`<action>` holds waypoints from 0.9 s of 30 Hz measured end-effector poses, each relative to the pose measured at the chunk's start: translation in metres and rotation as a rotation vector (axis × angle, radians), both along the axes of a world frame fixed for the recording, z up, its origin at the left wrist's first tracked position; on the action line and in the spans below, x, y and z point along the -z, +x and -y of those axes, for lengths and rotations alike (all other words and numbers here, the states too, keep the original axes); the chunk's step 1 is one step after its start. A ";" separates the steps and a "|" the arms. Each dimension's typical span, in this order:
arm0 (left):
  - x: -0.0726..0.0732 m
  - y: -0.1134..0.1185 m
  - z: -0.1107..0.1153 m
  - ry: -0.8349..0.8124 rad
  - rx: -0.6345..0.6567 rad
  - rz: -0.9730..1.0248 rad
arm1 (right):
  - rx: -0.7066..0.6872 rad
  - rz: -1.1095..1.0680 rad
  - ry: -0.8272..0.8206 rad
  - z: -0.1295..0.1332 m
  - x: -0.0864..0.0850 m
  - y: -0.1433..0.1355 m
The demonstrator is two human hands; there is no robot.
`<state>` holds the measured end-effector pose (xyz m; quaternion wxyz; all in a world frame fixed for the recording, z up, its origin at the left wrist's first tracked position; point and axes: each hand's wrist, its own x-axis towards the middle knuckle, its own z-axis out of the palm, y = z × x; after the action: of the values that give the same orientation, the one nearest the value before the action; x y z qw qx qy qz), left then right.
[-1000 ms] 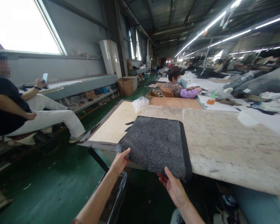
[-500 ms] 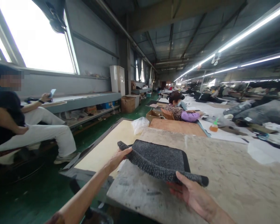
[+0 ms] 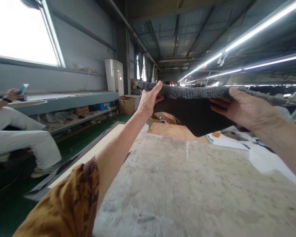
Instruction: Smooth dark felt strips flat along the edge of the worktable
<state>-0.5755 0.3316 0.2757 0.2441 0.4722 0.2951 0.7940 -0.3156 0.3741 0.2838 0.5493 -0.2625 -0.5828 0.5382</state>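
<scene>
A dark grey ribbed mat (image 3: 192, 93) is held up in the air over the far part of the worn tabletop (image 3: 177, 184), its smooth black underside facing me and one corner hanging down. My left hand (image 3: 150, 100) grips its near edge toward the left, thumb on top and fingers beneath. Farther right, my right hand (image 3: 246, 107) pinches the same edge, with the thumb above and the fingers spread under the mat. The mat's far side is hidden behind its near edge.
A brown board (image 3: 175, 131) lies beyond the tabletop, with white sheets (image 3: 227, 141) to its right. At the left sits a person in white trousers (image 3: 22, 138), holding a phone (image 3: 23, 89). A cardboard box (image 3: 127, 105) stands by the wall bench (image 3: 76, 104).
Both hands have lifted the mat up and away from the tabletop, so its underside now shows. The view has shifted, and the seated person appears farther left.
</scene>
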 end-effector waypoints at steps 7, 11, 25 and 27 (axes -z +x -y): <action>-0.035 0.097 0.036 0.067 0.112 -0.069 | 0.177 -0.056 0.093 0.086 -0.022 0.100; -0.049 0.168 0.066 0.110 0.232 -0.117 | 0.235 0.022 0.162 0.142 -0.029 0.179; -0.017 0.431 0.159 -0.265 0.766 -0.059 | 0.575 0.165 -0.104 0.384 -0.017 0.421; -0.007 0.474 0.170 -0.300 0.842 -0.080 | 0.652 0.134 -0.151 0.410 -0.006 0.455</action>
<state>-0.1018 0.1616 0.2830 0.6001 0.5407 0.1983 0.5551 0.1391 -0.0359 0.2897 0.6322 -0.5097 -0.4616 0.3572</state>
